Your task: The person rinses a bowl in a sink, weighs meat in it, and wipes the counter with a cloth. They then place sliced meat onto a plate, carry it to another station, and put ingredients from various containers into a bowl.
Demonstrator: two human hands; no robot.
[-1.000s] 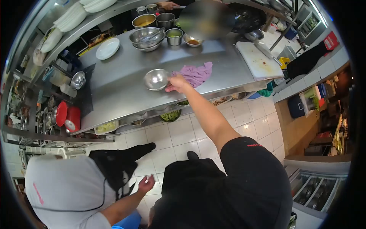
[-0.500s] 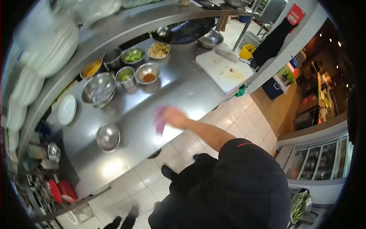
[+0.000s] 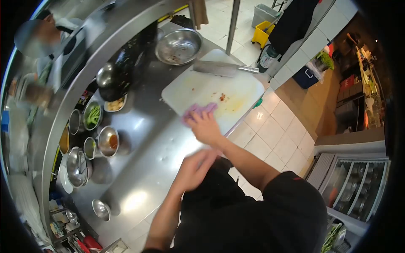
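Observation:
My right hand (image 3: 206,128) is pressed onto a crumpled purple cloth (image 3: 206,109), fingers over it, at the near edge of a white cutting board (image 3: 181,90). Brown food crumbs (image 3: 222,97) and a yellowish stain mark the board beyond the cloth. A cleaver (image 3: 215,68) lies across its far side, handle to the right. Close to my body, my left hand (image 3: 195,169) hovers by the right wrist. It is smeared by motion, and I see nothing held in it.
A large metal bowl (image 3: 179,47) stands behind the board. Left on the steel counter (image 3: 141,162) are a bowl of red-brown powder (image 3: 109,141), a bowl of green vegetables (image 3: 92,116) and a mixing bowl (image 3: 77,167). A small bowl (image 3: 101,210) sits nearer. A shelf (image 3: 63,101) overhangs the left side.
My right hand has carried the cloth from the bare counter to the cutting board. My left hand has come into view. The camera has turned right, so the bowls appear farther left.

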